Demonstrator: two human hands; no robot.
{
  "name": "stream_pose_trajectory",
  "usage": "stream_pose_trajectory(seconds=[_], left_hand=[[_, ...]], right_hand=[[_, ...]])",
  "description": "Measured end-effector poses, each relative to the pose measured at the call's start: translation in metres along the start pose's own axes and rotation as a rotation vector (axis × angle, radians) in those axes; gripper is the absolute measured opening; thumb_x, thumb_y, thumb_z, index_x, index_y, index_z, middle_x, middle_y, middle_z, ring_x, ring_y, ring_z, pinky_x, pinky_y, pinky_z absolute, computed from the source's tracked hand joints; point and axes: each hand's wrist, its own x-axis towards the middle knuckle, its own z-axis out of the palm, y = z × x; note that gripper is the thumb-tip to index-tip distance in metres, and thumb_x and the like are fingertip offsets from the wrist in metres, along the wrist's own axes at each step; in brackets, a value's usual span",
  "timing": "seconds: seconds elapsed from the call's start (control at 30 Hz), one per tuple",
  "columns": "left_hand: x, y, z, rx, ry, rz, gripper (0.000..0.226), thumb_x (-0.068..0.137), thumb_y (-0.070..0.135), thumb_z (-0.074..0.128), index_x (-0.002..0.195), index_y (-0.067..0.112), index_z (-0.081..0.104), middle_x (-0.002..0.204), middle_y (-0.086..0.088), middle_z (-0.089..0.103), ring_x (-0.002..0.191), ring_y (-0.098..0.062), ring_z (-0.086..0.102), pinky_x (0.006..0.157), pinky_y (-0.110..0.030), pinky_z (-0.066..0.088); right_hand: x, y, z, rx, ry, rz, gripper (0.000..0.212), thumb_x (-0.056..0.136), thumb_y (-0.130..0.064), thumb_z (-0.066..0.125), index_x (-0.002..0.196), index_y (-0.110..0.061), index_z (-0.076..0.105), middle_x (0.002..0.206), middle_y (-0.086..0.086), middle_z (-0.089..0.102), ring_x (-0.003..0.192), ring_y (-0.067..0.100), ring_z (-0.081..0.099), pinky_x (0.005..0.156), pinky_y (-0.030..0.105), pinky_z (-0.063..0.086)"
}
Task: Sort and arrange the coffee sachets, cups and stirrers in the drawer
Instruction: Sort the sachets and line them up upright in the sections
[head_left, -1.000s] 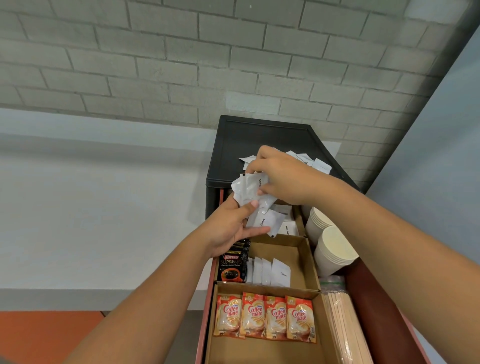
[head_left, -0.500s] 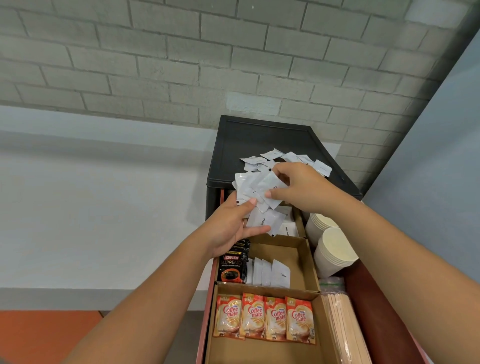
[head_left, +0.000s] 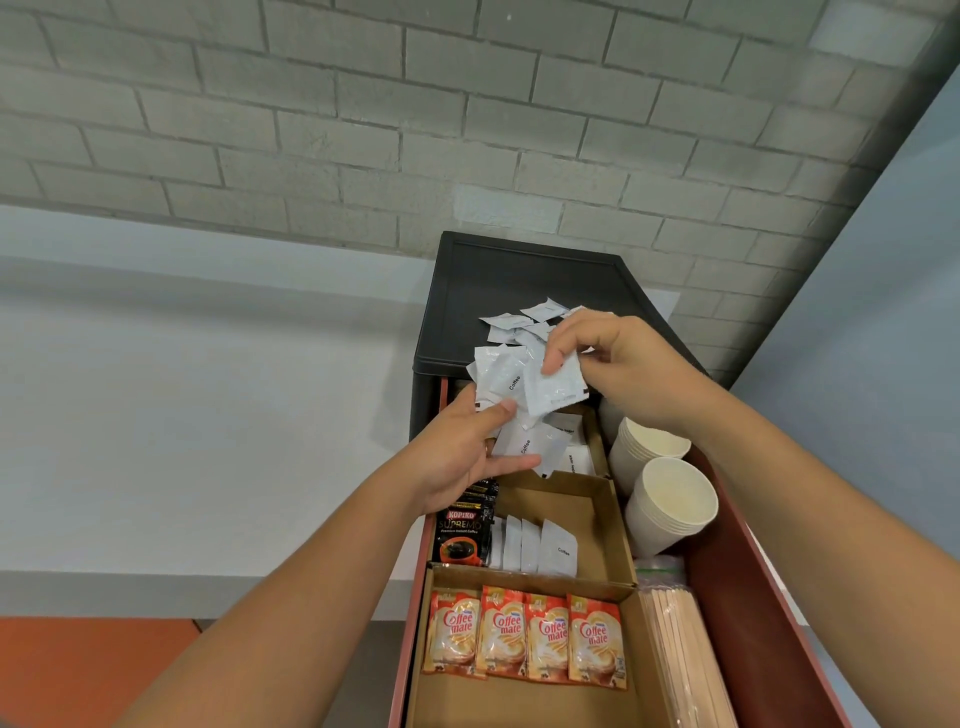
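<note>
**Another one picked, gathering goes on**

A second ago the right hand (head_left: 618, 364) covered the bunch (head_left: 498, 379); now thumb and forefinger pinch a single white sachet (head_left: 558, 389) at its right edge. The left hand (head_left: 457, 452) grips the bunch above the back end of the drawer (head_left: 753, 597) — thumb pressed across it. Loose sachets (head_left: 519, 322) remain behind the drawer on the cabinet top (head_left: 519, 270) — gathering likely continues before filing.

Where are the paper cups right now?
In the head view, the paper cups sit in two stacks on the right side of the open drawer, just beyond the wooden stirrers and below the right hand.
</note>
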Motion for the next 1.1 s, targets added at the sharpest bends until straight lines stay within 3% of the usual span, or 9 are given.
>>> stream_pose_trajectory(seconds=[0.17, 0.37, 0.47, 0.63, 0.77, 0.83, 0.93, 1.03, 1.1], left_hand=[[-0.001, 0.001, 0.0, -0.003, -0.014, -0.008, 0.038, 0.099, 0.02, 0.055, 0.134, 0.032, 0.049, 0.122, 0.005, 0.068, 0.108, -0.021, 0.069, 0.08, -0.038, 0.059], [-0.002, 0.002, -0.001, 0.014, -0.04, -0.045, 0.034, 0.1, 0.021, 0.054, 0.132, 0.032, 0.052, 0.115, 0.006, 0.072, 0.107, -0.02, 0.07, 0.08, -0.037, 0.059], [-0.002, 0.003, 0.0, 0.026, -0.048, -0.085, 0.031, 0.099, 0.022, 0.056, 0.127, 0.036, 0.054, 0.124, 0.004, 0.067, 0.108, -0.02, 0.069, 0.08, -0.037, 0.059], [-0.002, 0.004, 0.0, 0.031, -0.072, -0.155, 0.031, 0.098, 0.024, 0.057, 0.127, 0.034, 0.056, 0.126, 0.001, 0.067, 0.11, -0.022, 0.069, 0.077, -0.036, 0.059], [-0.001, 0.005, -0.002, 0.03, -0.088, -0.183, 0.026, 0.1, 0.023, 0.054, 0.125, 0.033, 0.057, 0.119, 0.001, 0.071, 0.108, -0.023, 0.069, 0.077, -0.036, 0.06], [-0.001, 0.005, -0.001, 0.025, -0.084, -0.184, 0.025, 0.1, 0.024, 0.054, 0.123, 0.032, 0.058, 0.118, 0.0, 0.071, 0.107, -0.024, 0.07, 0.077, -0.036, 0.06], [-0.001, 0.005, -0.001, 0.031, -0.081, -0.163, 0.025, 0.101, 0.023, 0.053, 0.125, 0.031, 0.056, 0.117, 0.0, 0.072, 0.107, -0.023, 0.07, 0.076, -0.036, 0.06], [-0.002, 0.005, -0.001, 0.03, -0.089, -0.132, 0.029, 0.101, 0.022, 0.051, 0.13, 0.028, 0.053, 0.118, -0.001, 0.072, 0.109, -0.024, 0.069, 0.077, -0.035, 0.06], [-0.003, 0.005, -0.001, 0.029, -0.088, -0.127, 0.03, 0.101, 0.021, 0.052, 0.13, 0.028, 0.053, 0.12, -0.001, 0.071, 0.109, -0.024, 0.069, 0.077, -0.035, 0.06]], right_hand=[[0.004, -0.004, 0.005, -0.259, 0.014, -0.15, 0.04, 0.092, 0.007, 0.048, 0.075, -0.024, 0.068, 0.103, -0.007, 0.059, 0.104, 0.01, 0.055, 0.092, 0.027, 0.048], [0.013, -0.003, 0.013, -0.432, 0.107, -0.361, 0.022, 0.089, -0.002, 0.063, 0.084, -0.018, 0.077, 0.093, -0.003, 0.046, 0.085, 0.012, 0.047, 0.067, 0.016, 0.043], [0.014, 0.003, 0.016, -0.521, 0.199, -0.461, 0.018, 0.087, -0.001, 0.066, 0.084, -0.016, 0.076, 0.088, 0.003, 0.05, 0.08, 0.016, 0.05, 0.06, 0.022, 0.045], [0.012, 0.017, 0.017, -0.361, 0.16, -0.165, 0.018, 0.089, -0.039, 0.057, 0.085, -0.028, 0.044, 0.069, -0.012, 0.044, 0.063, 0.013, 0.045, 0.06, 0.029, 0.04], [0.011, 0.022, 0.012, -0.439, 0.041, -0.094, 0.03, 0.083, -0.051, 0.053, 0.088, -0.022, 0.052, 0.081, -0.01, 0.047, 0.072, 0.013, 0.047, 0.059, 0.026, 0.037], [0.007, 0.022, 0.009, -0.578, -0.021, -0.165, 0.009, 0.09, -0.034, 0.062, 0.093, -0.026, 0.058, 0.089, -0.01, 0.049, 0.081, 0.016, 0.049, 0.063, 0.024, 0.036], [0.0, 0.025, 0.008, -0.742, -0.063, -0.335, 0.023, 0.092, -0.014, 0.06, 0.113, -0.017, 0.071, 0.107, 0.001, 0.056, 0.099, 0.017, 0.048, 0.077, 0.032, 0.046], [0.001, 0.026, 0.01, -0.6, -0.096, -0.233, 0.034, 0.093, -0.032, 0.058, 0.125, -0.022, 0.061, 0.121, -0.005, 0.053, 0.111, 0.009, 0.042, 0.094, 0.029, 0.042], [0.006, 0.026, 0.012, -0.544, -0.163, -0.155, 0.054, 0.088, -0.038, 0.066, 0.137, -0.029, 0.046, 0.125, -0.01, 0.048, 0.111, 0.003, 0.041, 0.093, 0.022, 0.038]])
